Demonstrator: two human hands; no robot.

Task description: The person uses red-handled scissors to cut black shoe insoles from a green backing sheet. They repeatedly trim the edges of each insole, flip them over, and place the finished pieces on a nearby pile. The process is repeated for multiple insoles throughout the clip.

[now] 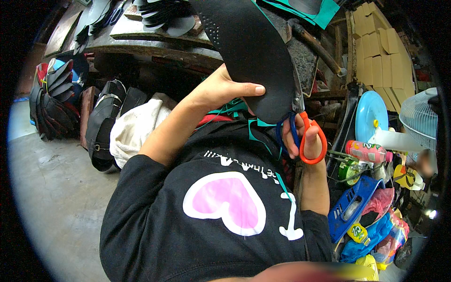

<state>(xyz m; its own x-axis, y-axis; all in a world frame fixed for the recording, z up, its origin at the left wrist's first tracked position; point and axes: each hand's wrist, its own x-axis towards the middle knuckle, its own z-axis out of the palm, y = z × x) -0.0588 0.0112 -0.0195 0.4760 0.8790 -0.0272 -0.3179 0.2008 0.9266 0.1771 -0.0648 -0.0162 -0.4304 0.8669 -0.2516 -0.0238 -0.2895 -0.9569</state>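
A large black insole-shaped sheet stretches up from my lap to the top edge, with small holes along its upper left side. My left hand grips its left edge, thumb on top and the other fingers hidden beneath. On the right, my right hand has its fingers in the loops of a pair of scissors, one handle orange and one blue. The blades lie along the sheet's right edge, partly hidden by it. Thin green scraps hang below the sheet and lie on my black shirt.
A bench beyond carries stacked black insole pieces. A hammer rests at the far right, near beige boxes. To the right are a fan, a pink bottle and a blue plastic basket. Bundled black pieces stand left.
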